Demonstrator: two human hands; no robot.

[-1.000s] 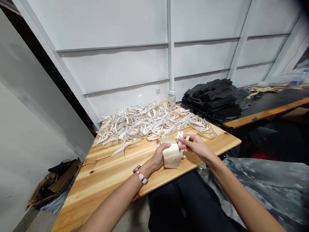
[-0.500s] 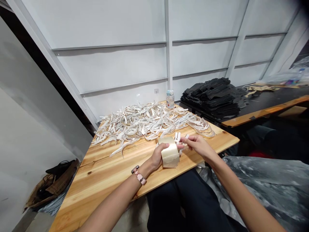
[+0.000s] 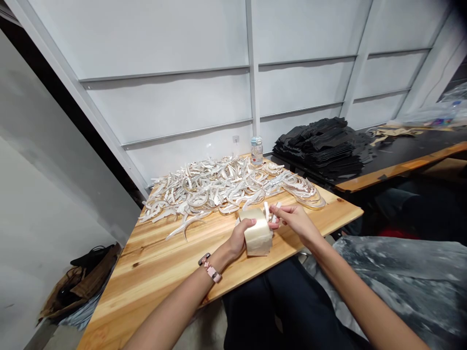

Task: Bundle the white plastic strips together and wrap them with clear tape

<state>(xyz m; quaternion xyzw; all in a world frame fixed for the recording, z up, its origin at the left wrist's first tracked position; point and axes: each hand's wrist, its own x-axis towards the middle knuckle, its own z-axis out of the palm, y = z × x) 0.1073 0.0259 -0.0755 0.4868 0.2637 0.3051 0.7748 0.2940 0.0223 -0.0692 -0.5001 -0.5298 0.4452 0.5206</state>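
Head view showed my left hand [image 3: 239, 238] wrapped around a roll of tape [image 3: 257, 232], held just above the worktop [image 3: 153, 262]. My right hand [image 3: 297, 221] was pinched shut on small white pieces [image 3: 268, 212] just beside the roll's upper right edge, fingertips nearly touching it. I judged the loose tape end could stick to my fingers or fold on itself, since both hands crowded the same spot. The pieces could also slip free and drop into the pile of white antler-like parts [image 3: 226, 184] lying close behind.
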